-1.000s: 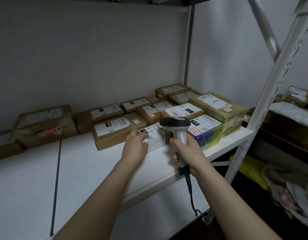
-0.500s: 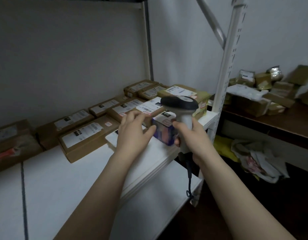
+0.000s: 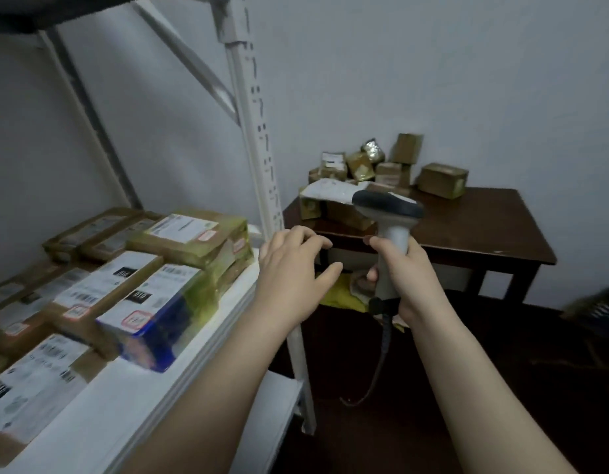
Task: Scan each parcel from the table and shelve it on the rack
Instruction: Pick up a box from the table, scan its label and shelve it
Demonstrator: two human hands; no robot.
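Head view now takes in both the rack and the dark wooden table, where a second ago it looked squarely at the shelf; the person has turned to the right. The left hand, which was down among the shelved parcels then, has come off them and hangs in the air just past the rack's front upright, fingers spread and loosely bent, with nothing in it. The right hand keeps its fingers wrapped round the handle of the scanner, head pointing left, its cable trailing down towards the floor. The blue-sided parcel that the left hand was last beside lies flat near the front edge of the white shelf, touching its neighbours, label up, with no hand on it. That reads as one parcel finished: scanned and placed. What is left of the task sits on the table, a loose heap of brown parcels against the wall at its far left corner, well apart from both hands. The likely next step is a reach with the free left hand for one of those, then turning its label towards the scanner. The heap looks untidily stacked, so pulling a lower box may tip the others.
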